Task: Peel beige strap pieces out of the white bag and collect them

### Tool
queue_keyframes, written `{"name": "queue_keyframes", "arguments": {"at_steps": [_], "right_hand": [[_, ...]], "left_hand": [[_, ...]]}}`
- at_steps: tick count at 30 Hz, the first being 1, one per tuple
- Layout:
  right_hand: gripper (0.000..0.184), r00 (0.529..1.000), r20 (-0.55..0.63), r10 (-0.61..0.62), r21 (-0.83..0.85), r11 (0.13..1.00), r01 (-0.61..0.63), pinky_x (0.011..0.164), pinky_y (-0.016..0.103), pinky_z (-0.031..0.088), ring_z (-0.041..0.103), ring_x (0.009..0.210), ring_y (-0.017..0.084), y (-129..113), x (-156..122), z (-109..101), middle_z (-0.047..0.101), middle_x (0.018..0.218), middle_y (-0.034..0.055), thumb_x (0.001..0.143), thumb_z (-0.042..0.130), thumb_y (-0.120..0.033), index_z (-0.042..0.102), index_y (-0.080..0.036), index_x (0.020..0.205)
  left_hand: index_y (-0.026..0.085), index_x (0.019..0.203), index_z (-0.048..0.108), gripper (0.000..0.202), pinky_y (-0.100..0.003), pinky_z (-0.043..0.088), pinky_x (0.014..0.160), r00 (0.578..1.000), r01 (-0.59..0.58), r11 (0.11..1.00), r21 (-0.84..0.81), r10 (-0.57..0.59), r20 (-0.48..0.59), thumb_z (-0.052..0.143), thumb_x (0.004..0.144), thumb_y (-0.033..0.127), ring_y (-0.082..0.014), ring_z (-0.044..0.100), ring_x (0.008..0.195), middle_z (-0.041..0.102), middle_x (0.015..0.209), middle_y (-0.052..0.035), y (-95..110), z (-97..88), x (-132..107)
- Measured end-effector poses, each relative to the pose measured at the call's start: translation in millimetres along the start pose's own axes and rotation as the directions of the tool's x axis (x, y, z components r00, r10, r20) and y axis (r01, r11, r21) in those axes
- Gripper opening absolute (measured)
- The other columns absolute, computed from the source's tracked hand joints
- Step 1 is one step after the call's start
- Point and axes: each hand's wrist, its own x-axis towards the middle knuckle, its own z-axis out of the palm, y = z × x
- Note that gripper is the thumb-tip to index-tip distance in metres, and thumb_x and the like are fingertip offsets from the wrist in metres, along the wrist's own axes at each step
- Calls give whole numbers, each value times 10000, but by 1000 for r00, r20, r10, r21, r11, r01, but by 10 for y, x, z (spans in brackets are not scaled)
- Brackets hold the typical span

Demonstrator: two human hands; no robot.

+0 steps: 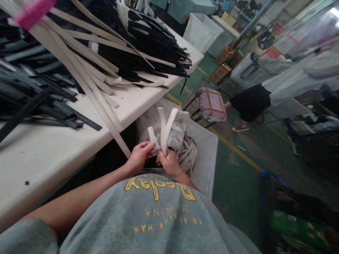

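Close to my body, my right hand (169, 162) is closed round cream strips (166, 132) whose flat ends fan out upward. My left hand (143, 153) pinches a shorter cream strip end (151, 134) beside them. A scrap of clear plastic (157, 145) shows between the fingers of both hands. The lower ends of the strips are hidden by my hands. Behind them, a white bin (203, 155) holds crumpled clear plastic bags (148, 120) and a bundle of beige strips (189, 151).
On the white table (53, 162) at left lie heaps of black strips (34, 81) and long cream strips (71, 67) under a pink band (34, 14). A stool with a pinkish cushion (212, 104) stands on the green floor. Another person (251, 100) is at the right.
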Motion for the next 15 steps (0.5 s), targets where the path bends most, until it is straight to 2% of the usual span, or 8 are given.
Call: {"name": "queue_keyframes", "arguments": {"at_steps": [2,7,9,12,15], "right_hand": [[442,1000,-12,-1,6,1000,1,467,227,522,610,454,134,8,0,-10,641,558,-1,942,492,-591,614,-202,771],[437,1000,0,6,-11,1000,-6,477,219,501,615,451,133,-5,-39,-30,638,542,3,952,495,-555,586,-197,718],[436,1000,4,5,-20,1000,-5,482,214,494,614,449,128,-9,-37,-31,636,539,-1,953,498,-548,577,-197,707],[414,1000,-10,-17,-18,1000,17,491,215,494,613,454,123,-15,-17,-30,637,551,-11,956,502,-539,582,-204,726],[407,999,-12,-39,6,999,39,497,236,500,613,458,134,-48,-10,-38,634,558,-9,960,497,-538,583,-215,727]], "left_hand": [[151,722,725,329,-223,492,652,1000,-2,1000,18,1,23,890,612,413,-118,603,694,690,781,-42,12,17,-18],[172,815,746,397,-203,487,657,994,-93,990,-109,86,-69,913,558,423,-125,619,784,721,959,-52,167,74,54],[158,760,738,387,-200,481,648,995,-80,993,-85,75,-66,922,540,419,-121,604,756,711,894,-51,168,75,63],[158,696,723,343,-217,484,657,999,-33,999,-6,33,-4,908,572,420,-120,581,706,674,767,-34,101,61,27],[171,645,692,295,-231,475,650,996,-85,994,68,83,23,879,620,398,-123,561,674,647,705,-21,76,69,-15]]}}
